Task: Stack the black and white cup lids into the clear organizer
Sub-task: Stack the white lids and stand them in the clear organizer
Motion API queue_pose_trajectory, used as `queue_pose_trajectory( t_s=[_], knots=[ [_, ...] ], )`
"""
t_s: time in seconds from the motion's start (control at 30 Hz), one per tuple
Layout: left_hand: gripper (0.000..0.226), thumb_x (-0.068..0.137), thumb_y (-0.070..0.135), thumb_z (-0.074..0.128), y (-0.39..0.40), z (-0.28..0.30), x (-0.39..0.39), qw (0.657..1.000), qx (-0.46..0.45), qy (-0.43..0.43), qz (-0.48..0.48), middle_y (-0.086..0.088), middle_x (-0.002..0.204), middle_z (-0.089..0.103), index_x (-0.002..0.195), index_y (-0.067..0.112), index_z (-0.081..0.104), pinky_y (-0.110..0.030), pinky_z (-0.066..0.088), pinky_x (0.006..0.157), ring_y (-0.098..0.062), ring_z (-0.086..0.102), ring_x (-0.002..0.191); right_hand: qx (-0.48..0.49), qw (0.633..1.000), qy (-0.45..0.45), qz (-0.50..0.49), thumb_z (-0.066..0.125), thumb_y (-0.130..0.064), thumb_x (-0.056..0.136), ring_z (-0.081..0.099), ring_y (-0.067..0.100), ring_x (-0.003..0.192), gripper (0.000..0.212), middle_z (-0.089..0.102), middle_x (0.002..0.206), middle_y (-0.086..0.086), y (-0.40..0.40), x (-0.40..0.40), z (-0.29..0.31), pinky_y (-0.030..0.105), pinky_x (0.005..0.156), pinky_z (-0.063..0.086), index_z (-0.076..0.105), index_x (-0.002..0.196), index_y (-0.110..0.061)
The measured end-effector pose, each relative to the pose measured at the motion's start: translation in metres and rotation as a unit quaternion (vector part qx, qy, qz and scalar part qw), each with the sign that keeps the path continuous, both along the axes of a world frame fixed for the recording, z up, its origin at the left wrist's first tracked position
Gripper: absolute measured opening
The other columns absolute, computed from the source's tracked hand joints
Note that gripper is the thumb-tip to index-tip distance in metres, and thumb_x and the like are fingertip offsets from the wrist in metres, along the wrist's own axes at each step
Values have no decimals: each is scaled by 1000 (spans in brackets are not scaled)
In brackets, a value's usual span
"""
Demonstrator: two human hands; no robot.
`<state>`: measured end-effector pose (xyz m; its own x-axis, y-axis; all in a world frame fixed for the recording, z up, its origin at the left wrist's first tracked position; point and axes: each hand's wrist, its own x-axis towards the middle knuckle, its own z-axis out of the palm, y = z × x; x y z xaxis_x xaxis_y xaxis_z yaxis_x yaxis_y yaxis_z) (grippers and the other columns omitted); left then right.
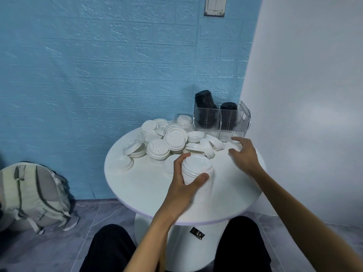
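My left hand (183, 178) grips a stack of white lids (197, 168) near the middle of the round white table (149, 191). My right hand (244, 152) hovers to the right of it with fingers spread, over the table near a white lid (234, 147) that it partly hides. A loose pile of white lids (167, 140) covers the table's back. The clear organizer (222, 122) stands at the back right with two stacks of black lids (204, 103) in it. Behind the pile, another clear compartment holds a white lid stack (184, 120).
A blue textured wall is behind the table and a white wall to the right. A grey backpack (33, 195) lies on the floor at the left. My knees in dark trousers are under the table's front edge.
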<state>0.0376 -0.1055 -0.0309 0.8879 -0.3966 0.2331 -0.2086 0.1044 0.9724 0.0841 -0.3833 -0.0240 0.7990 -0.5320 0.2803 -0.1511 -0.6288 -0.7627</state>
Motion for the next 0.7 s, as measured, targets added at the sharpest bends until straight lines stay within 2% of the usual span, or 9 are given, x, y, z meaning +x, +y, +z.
queue_pose_trajectory(
  t_s=[0.1,0.17,0.23,0.3,0.4,0.47,0.53,0.6,0.7],
  knots=[
    [60,81,41,82,0,0,-1,1000,-4,4,-1,36,122,60,123,61,45,-23,43,103,7,56,120,-82,990,113,11,71,-35,88,43,28,141,57,44,154,3,-11,12,-9,45,119,31,55,143,-32],
    [60,87,30,82,1,-1,-1,1000,-9,8,-3,36,120,61,126,55,45,-23,43,102,8,57,118,-112,982,151,8,69,-46,89,38,29,145,57,39,159,3,-16,17,-14,45,119,29,54,143,-35],
    [60,88,28,82,1,-1,-2,1000,-10,11,-4,36,120,61,128,53,44,-23,43,101,8,57,118,-122,984,132,-2,69,-52,88,47,28,138,52,48,152,3,-19,18,-16,43,114,36,59,135,-34],
    [60,83,34,82,1,0,-2,1000,-10,10,-1,34,121,61,125,56,46,-23,43,102,7,57,119,-119,988,101,-16,70,-51,86,58,29,122,42,59,138,4,-19,13,-17,40,103,43,63,121,-30],
    [62,74,47,83,1,1,-2,1000,-12,14,0,29,125,62,122,61,47,-30,45,109,2,58,122,-122,989,76,-35,70,-45,88,61,28,109,27,62,125,7,-14,-4,-13,37,93,44,62,105,-26],
    [67,71,50,83,0,1,-2,1000,-18,18,-2,23,129,63,126,58,47,-39,44,114,-3,58,124,-100,993,52,-42,71,-44,88,60,25,110,23,63,122,3,-8,-20,-10,33,91,40,63,102,-26],
    [69,70,52,83,-1,0,-2,1000,-18,18,-4,21,132,61,128,57,46,-40,43,116,-4,58,125,-55,998,11,-36,74,-45,88,59,20,113,23,64,119,-4,6,-35,-3,31,93,39,65,101,-29],
    [68,72,51,83,-1,0,-2,1000,-15,16,-3,25,130,61,128,57,45,-35,43,114,-2,58,124,19,999,-35,-1,76,-44,88,61,18,109,26,63,118,-12,29,-51,10,34,93,45,66,107,-30],
    [63,84,37,83,0,1,-4,1000,-9,14,-5,32,126,60,130,54,44,-25,44,107,5,57,122,114,984,-91,104,79,-38,88,64,6,101,34,64,118,-23,73,-73,33,23,81,50,67,119,-30]
  ],
)
